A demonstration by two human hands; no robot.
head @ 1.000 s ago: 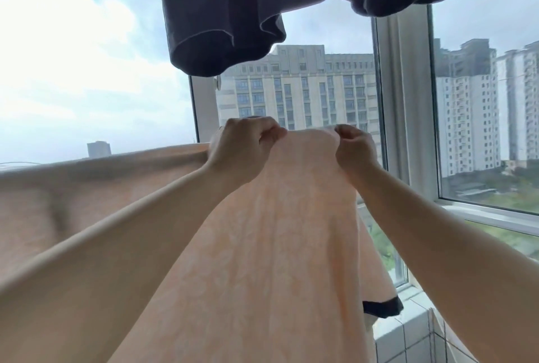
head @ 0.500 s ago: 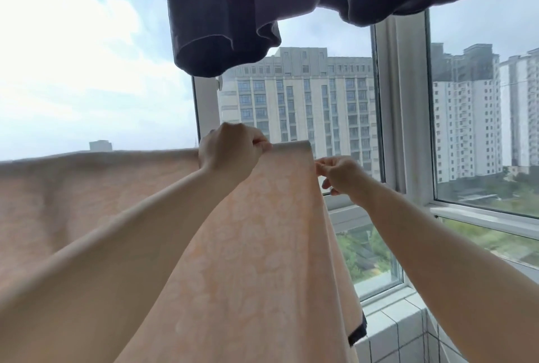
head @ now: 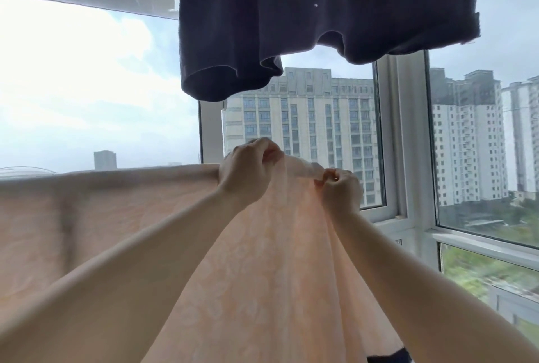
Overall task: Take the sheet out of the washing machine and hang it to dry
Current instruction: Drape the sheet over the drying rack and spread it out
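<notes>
A pale orange patterned sheet (head: pixel 122 211) stretches across the lower half of the view in front of the window, its top edge running level from the left. My left hand (head: pixel 246 171) grips that top edge near the middle. My right hand (head: pixel 339 187) pinches the same edge just to the right, a little lower. Between the two hands a short stretch of the edge sags and looks thin against the light. Below the hands the cloth hangs in long folds. What the sheet hangs over is hidden by the cloth.
A dark garment (head: pixel 306 18) hangs overhead, its hem just above my hands. White window frames (head: pixel 408 135) stand behind and to the right, with tall buildings outside. A dark strip (head: pixel 388 358) shows at the sheet's bottom edge.
My right hand has come up and left to the sheet's top edge, close beside my left hand. The edge between them has gathered.
</notes>
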